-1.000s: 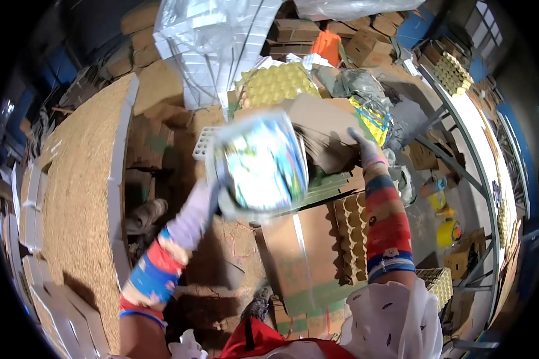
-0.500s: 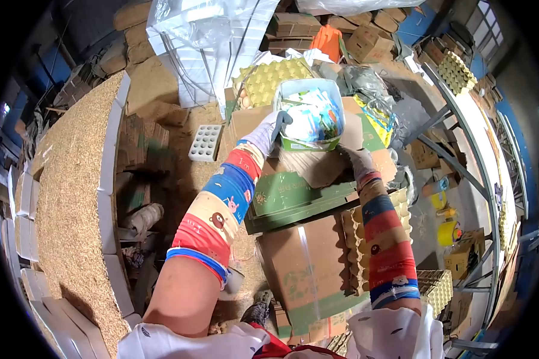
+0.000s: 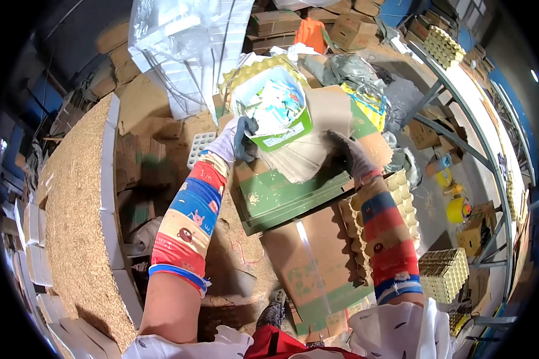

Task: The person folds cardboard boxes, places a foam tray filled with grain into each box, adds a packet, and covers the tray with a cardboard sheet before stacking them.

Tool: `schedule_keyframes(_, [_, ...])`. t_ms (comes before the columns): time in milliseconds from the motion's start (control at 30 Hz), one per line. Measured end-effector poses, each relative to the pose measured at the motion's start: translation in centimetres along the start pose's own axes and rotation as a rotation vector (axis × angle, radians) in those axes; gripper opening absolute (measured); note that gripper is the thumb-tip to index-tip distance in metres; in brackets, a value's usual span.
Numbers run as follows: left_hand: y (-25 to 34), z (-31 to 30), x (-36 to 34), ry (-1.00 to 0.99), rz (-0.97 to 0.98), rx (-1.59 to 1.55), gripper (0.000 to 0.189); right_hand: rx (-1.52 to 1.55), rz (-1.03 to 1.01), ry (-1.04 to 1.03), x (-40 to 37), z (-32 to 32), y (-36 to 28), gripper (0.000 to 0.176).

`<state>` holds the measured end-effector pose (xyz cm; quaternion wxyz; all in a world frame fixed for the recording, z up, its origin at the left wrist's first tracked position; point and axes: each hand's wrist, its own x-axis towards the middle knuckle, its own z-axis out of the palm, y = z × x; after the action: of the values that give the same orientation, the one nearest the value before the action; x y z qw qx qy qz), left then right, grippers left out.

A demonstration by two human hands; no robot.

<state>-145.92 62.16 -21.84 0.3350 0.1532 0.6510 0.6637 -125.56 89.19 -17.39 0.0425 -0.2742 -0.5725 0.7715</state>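
A white and green plastic tub (image 3: pixel 293 128) full of small white and blue packets (image 3: pixel 276 105) tilts over a green and brown carton (image 3: pixel 281 194). My left hand (image 3: pixel 241 139), in a grey-palmed glove, grips the tub's lower left side. Fanned cardboard sheets (image 3: pixel 299 160) lie on the carton below and right of the tub. At their right edge is my gloved right hand (image 3: pixel 354 157), its fingers closed on the cardboard and partly in shadow. Behind the tub, a pulp egg tray (image 3: pixel 233 78) is partly covered.
A long bed of husks (image 3: pixel 81 209) runs along the left. A white tray with round holes (image 3: pixel 200 146) lies left of the carton. Another carton (image 3: pixel 308 263) and egg trays (image 3: pixel 407 206) stand nearer me. Metal framing (image 3: pixel 455 131) borders the right side.
The tub has moved left and tilted with my left hand, showing more of its green side and the cardboard sheets. My right hand stays near the sheets' right edge. The view has shifted slightly.
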Motion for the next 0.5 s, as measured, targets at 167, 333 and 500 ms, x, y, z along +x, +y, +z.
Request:
schedule_keyframes(167, [1.8, 1.2, -3.8, 0.03, -0.329, -0.352, 0.015, 0.451, 0.041, -0.09, -0.1, 1.6, 6.7, 0.029])
schedule_keyframes(333, [0.7, 3.7, -12.2, 0.119, -0.283, -0.448, 0.02, 0.407, -0.136, -0.002, -8.2, 2.3, 12.4, 0.027])
schedule_keyframes(500, [-1.8, 8.5, -29.9, 0.293, -0.162, -0.667, 0.024, 0.459, -0.019, 0.002, -19.8, -2.9, 20.7, 0.038])
